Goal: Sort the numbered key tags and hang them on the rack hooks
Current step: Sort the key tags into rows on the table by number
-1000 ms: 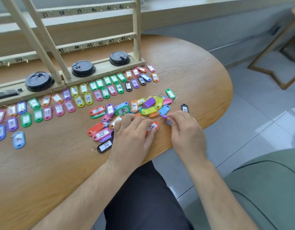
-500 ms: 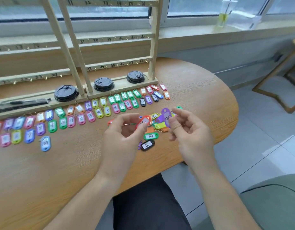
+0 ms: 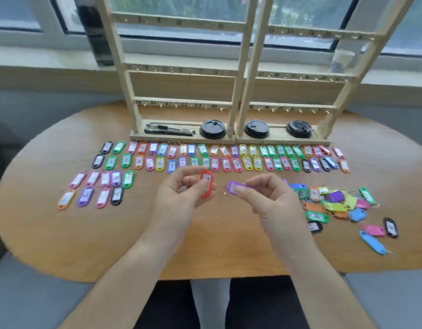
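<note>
Left hand (image 3: 179,195): pinches red plastic key tag (image 3: 206,184) upright, label up, likely for reading. Right hand (image 3: 267,198): pinches purple plastic key tag (image 3: 233,187) sideways. Beyond hands: sorted rows (image 3: 229,160), then wooden rack (image 3: 181,102). Right of hands: unsorted heap (image 3: 336,200).

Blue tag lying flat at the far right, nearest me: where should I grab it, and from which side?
Probably best from above: pinch the blue tag across its two long edges, below the middle. It lies flat on the table, and its narrow width suits a pinch. Its upper end sits close to a pink tag; the lower half has bare wood around it.
</note>
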